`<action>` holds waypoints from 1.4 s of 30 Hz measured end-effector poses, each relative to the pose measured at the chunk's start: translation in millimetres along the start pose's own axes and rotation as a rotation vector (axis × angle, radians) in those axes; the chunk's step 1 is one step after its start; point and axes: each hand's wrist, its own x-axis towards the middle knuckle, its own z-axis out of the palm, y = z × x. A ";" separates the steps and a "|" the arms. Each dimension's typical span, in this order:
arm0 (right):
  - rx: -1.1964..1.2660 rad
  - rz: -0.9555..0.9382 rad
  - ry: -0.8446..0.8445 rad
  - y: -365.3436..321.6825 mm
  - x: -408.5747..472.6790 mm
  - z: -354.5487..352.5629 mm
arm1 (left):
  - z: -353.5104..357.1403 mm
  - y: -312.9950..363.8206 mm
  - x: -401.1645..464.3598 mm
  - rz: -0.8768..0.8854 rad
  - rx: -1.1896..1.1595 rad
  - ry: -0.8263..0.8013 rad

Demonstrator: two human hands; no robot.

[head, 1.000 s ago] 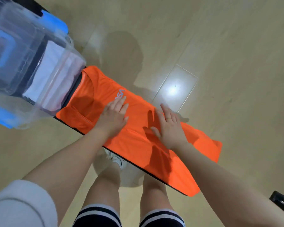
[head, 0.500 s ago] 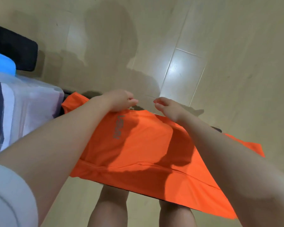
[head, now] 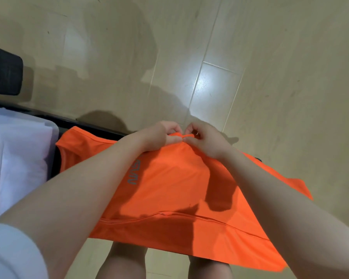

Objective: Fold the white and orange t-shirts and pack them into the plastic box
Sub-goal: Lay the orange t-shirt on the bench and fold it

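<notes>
Nearest the camera, a hemmed edge of the orange t-shirt (head: 181, 208) is seen hanging over the person's knees, with a stitched seam running across just above it. The cloth is bright orange and smooth, with a few shadows from the arms lying on it. Grey lettering is printed on it, partly hidden beneath the left forearm. At the far edge of the shirt, a small bunch of cloth is pinched by the left hand (head: 159, 135) and the right hand (head: 207, 140), thumbs and fingertips nearly touching each other. To the left of the shirt, the clear plastic box (head: 52, 133) is seen, with the folded white t-shirt (head: 18, 158) lying inside. Beyond the shirt, a pale wooden floor (head: 250, 47) is seen.
</notes>
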 end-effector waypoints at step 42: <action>-1.000 -0.301 0.398 43.5 -169.5 61.9 | 141.2 -27.9 -172.3 0.280 0.007 0.831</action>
